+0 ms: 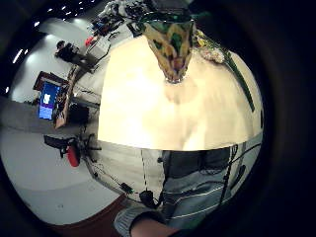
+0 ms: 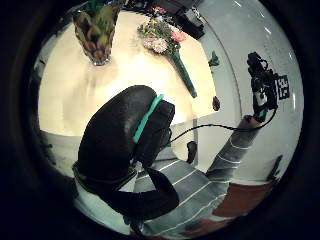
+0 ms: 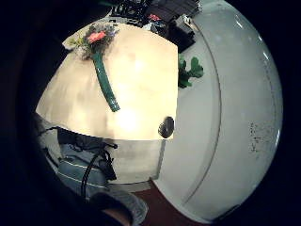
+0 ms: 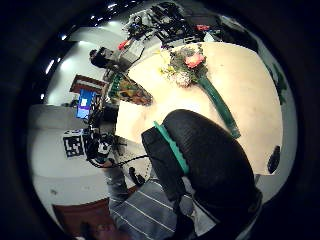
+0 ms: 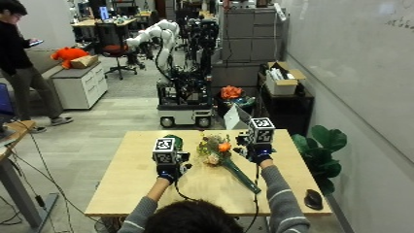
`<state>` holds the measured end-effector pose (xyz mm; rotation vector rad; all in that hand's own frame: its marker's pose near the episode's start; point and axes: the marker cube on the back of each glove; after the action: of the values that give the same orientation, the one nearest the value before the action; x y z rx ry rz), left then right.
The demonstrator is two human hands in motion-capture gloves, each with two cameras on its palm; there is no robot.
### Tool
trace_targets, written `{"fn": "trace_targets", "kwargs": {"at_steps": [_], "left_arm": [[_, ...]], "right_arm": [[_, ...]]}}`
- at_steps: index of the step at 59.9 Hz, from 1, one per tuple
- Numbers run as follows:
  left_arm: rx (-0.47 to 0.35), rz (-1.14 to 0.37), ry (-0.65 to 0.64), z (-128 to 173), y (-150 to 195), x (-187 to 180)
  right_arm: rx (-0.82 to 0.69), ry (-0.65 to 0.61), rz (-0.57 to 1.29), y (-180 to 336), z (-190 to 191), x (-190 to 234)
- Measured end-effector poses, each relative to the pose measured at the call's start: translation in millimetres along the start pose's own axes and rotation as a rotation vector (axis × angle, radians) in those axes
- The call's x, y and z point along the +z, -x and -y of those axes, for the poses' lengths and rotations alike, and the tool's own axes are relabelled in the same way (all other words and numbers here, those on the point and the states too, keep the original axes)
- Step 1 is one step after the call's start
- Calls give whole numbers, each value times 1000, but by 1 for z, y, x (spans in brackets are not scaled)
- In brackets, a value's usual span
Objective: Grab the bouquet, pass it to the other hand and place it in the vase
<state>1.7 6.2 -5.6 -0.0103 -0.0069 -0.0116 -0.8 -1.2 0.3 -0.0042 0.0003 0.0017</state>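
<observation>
The bouquet [image 5: 220, 154] lies on the table [image 5: 123, 187], just inward of your raised right hand [image 5: 260, 154]; whether either hand's fingers are curled, I cannot tell. It looks light, its blooms fragile; grip the stiff green stem wrap.

Wooden table [image 5: 129, 187], grey floor [image 5: 97, 121]

1. A light wooden bench [image 5: 123, 187] carries everything.
2. A bouquet [image 5: 222, 154] lies flat near its middle, its green wrapped stem [image 5: 242, 178] pointing toward the near edge.
3. A patterned vase [image 5: 173, 142] stands upright beside it.
4. A dark computer mouse [image 5: 313, 199] sits at the near right corner.
</observation>
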Motion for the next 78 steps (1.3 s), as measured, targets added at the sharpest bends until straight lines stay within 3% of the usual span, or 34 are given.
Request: {"fn": "trace_targets", "kwargs": {"at_steps": [21,39,66,78], "left_arm": [[-18,20,23,1,-4,0],[13,5,30,11,-9,20],[29,-5,20,6,-13,17],[39,-21,30,6,-16,23]], "right_arm": [[-13,21,17,7,3,-4],[-2,57,15,11,17,0],[-3,72,-6,19,16,-1],[73,55,-53,15,24,-9]]}}
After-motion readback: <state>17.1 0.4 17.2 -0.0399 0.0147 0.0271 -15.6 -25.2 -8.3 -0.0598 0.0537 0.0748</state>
